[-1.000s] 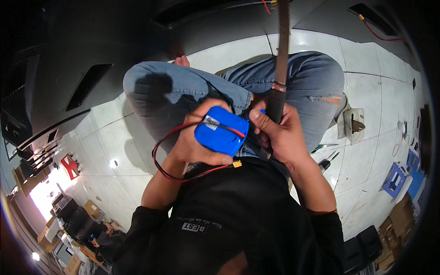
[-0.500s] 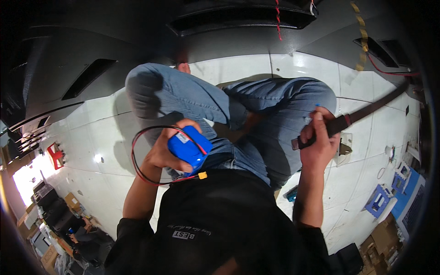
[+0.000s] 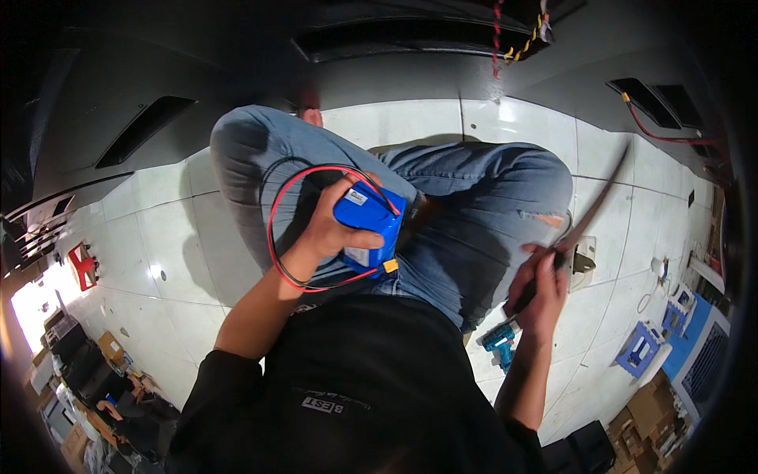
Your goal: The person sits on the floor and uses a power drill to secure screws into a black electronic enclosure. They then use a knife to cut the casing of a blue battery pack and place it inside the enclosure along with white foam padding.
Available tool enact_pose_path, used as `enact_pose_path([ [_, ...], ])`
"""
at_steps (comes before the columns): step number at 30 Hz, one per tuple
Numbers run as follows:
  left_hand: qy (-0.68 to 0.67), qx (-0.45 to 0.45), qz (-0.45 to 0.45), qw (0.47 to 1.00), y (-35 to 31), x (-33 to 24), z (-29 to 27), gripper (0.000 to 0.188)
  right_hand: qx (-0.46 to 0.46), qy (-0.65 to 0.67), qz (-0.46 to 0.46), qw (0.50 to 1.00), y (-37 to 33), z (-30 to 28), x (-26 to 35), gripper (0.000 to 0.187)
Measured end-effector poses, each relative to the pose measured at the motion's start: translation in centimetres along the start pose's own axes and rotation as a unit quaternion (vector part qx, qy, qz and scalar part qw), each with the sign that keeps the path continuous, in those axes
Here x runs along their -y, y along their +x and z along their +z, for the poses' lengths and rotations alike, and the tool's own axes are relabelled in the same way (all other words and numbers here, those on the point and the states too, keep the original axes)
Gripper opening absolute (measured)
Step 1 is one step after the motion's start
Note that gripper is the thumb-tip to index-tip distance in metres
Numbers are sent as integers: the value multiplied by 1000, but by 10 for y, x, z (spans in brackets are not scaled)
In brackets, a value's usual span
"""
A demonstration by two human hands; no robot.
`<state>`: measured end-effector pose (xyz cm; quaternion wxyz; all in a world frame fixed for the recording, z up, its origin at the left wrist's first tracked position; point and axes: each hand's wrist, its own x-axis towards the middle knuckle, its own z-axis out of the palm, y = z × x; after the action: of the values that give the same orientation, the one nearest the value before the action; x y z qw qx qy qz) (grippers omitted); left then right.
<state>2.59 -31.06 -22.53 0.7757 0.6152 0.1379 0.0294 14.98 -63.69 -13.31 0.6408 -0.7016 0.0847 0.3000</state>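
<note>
My left hand [image 3: 335, 229] grips a blue battery pack [image 3: 371, 217] above my lap, its thumb across the front face. Red and black leads loop from the pack around my wrist and end in a yellow connector [image 3: 390, 266]. Over my right knee, my right hand [image 3: 541, 288] is closed around one end of a long dark strap [image 3: 598, 201]. The strap's free end sticks up and away to the far right, seen nearly edge-on. A teal cordless driver [image 3: 500, 344] lies on the floor beside my right forearm.
Dark panels with slots [image 3: 150, 130] stand beyond my crossed legs. Twisted red wire [image 3: 497, 39] and yellow-black wire [image 3: 525, 43] hang there; another red lead [image 3: 643, 126] has a yellow plug. Blue plastic pieces [image 3: 638, 349] and cardboard boxes [image 3: 651, 407] lie right. A red object [image 3: 82, 266] stands left.
My left hand has brought the battery pack right and slightly up, toward mid-lap. My right hand has lowered, and the strap has turned edge-on. More of the driver shows; the yellow-black wire hangs farther left.
</note>
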Motion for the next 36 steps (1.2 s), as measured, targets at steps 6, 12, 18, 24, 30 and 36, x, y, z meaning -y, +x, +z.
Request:
enact_pose_path([
  [6,130,-132,138,973,-10,0,5,84,241,-133,12,961,-32,22,-20,53],
  [12,217,-86,138,962,2,-34,-23,91,261,-336,-206,881,-8,41,4,36],
  [18,167,55,98,979,15,-19,-50,97,283,-439,-182,833,5,57,22,21],
  [24,182,97,70,976,19,-11,-30,99,221,-471,-214,826,10,61,14,17],
  [30,145,116,79,979,23,5,-29,96,200,-502,-167,824,18,65,9,18],
  [36,160,124,66,977,24,0,-31,83,233,-454,-110,853,22,72,9,26],
])
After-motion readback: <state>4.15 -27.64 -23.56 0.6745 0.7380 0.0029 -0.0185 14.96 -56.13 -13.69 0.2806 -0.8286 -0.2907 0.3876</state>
